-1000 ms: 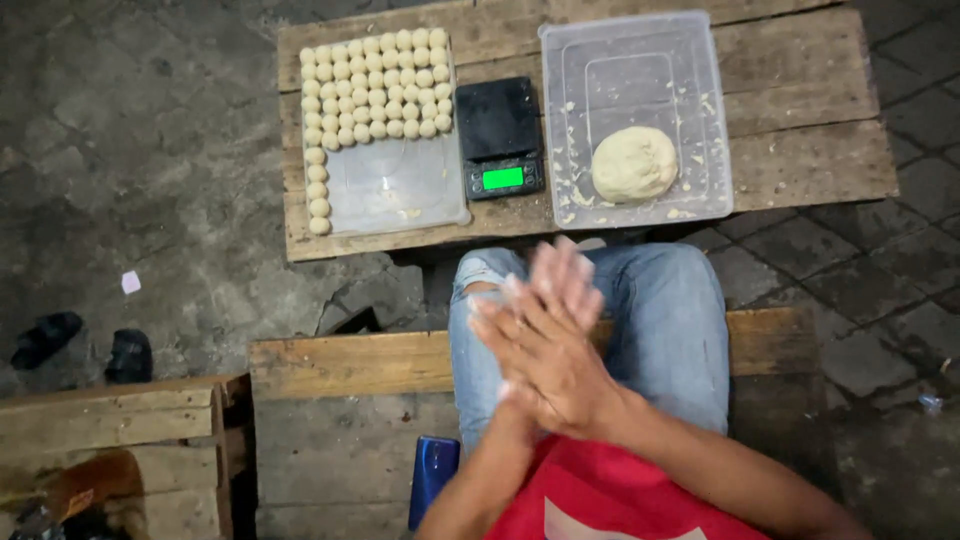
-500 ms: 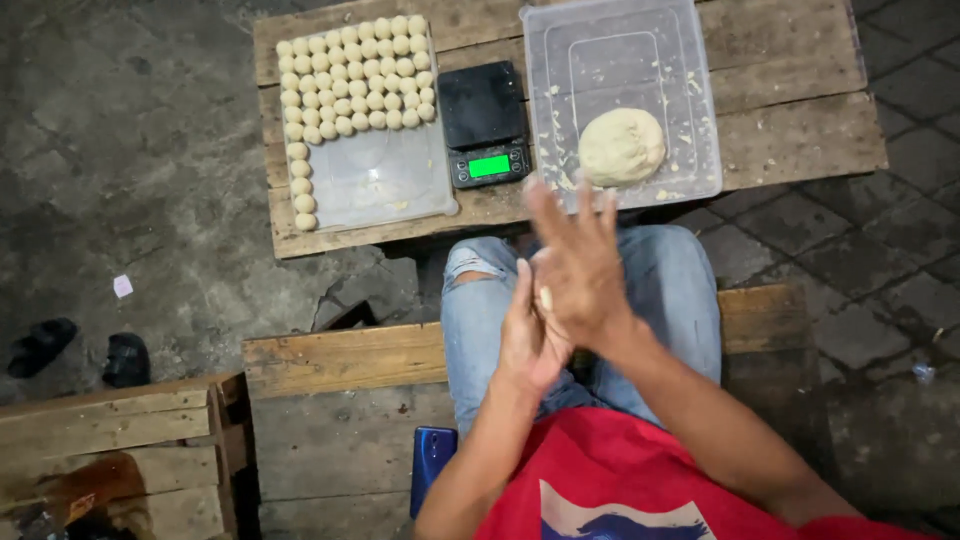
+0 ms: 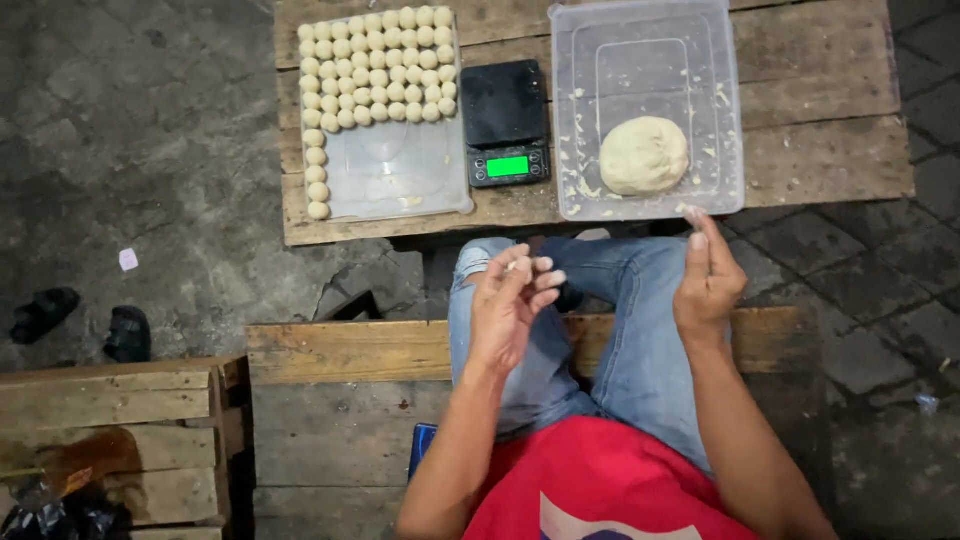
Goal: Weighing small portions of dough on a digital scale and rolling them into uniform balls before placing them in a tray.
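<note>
Wore a red short-sleeved shirt (image 3: 600,480) with a pale chest print, and faded, ripped blue denim jeans (image 3: 640,330); bare forearms.

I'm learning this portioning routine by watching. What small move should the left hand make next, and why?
Probably carry the small dough ball in the left hand forward to the tray and set it beside the rows of balls; it looks rounded, and bare tray remains below them.

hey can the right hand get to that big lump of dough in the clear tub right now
Probably yes. The right hand is open and holds nothing, its fingertips at the near edge of the clear tub. The tub has no lid, and the dough lump lies just beyond the rim with nothing between.
</note>
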